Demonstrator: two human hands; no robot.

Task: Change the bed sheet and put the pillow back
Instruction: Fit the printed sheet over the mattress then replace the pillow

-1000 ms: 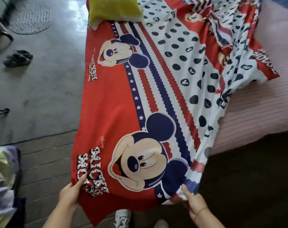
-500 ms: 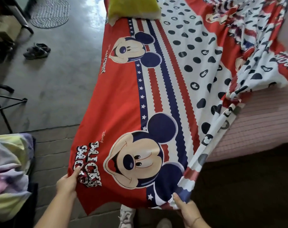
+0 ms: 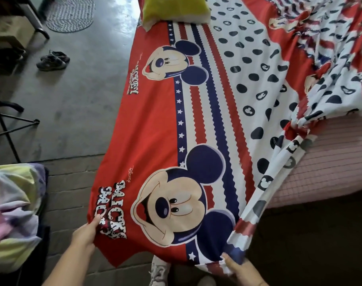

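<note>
Both the left hand (image 3: 85, 232) and the right hand (image 3: 239, 270) pinched the near edge of a red, cartoon-mouse-printed bed sheet (image 3: 155, 129), stretched taut over the mattress (image 3: 324, 162).

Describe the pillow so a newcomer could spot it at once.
Start at the bed, draped in a red cartoon-print sheet. Follow the sheet to its far end, at the top of the view: the pillow lies there. It is plain yellow-green, unlike the patterned fabric around it.
</note>
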